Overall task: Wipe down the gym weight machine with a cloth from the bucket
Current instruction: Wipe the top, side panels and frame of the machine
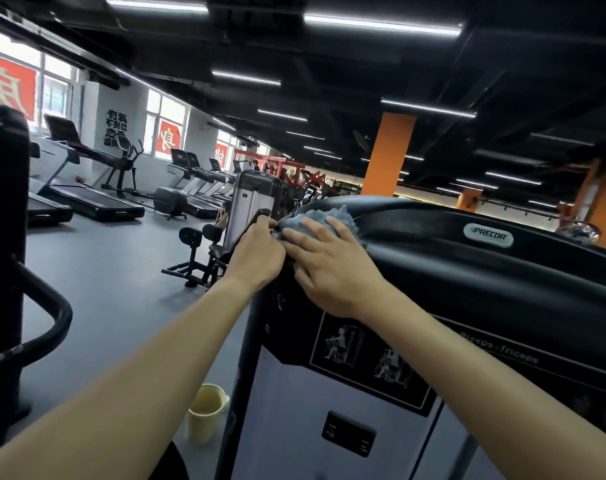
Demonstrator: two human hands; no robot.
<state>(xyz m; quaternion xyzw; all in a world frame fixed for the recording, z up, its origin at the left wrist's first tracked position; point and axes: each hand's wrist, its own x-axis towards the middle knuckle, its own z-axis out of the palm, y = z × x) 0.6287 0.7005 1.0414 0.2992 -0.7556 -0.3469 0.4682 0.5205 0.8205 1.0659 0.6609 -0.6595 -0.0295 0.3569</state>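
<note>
The black weight machine (468, 271) with a Precor badge fills the right half of the view. A blue-grey cloth (332, 214) lies bunched on its top left corner. My right hand (326, 265) lies flat on the cloth, fingers spread, pressing it onto the machine's top. My left hand (256, 251) is beside it at the corner, fingers curled and pinching the cloth's left edge. A cream bucket (204, 414) stands on the floor below, by the machine's left post.
A black padded machine (7, 237) with a curved bar stands close on the left. Grey floor lies between it and a smaller weight machine (246, 209) ahead. Treadmills (97, 199) line the far left wall; an orange pillar (388, 154) stands behind.
</note>
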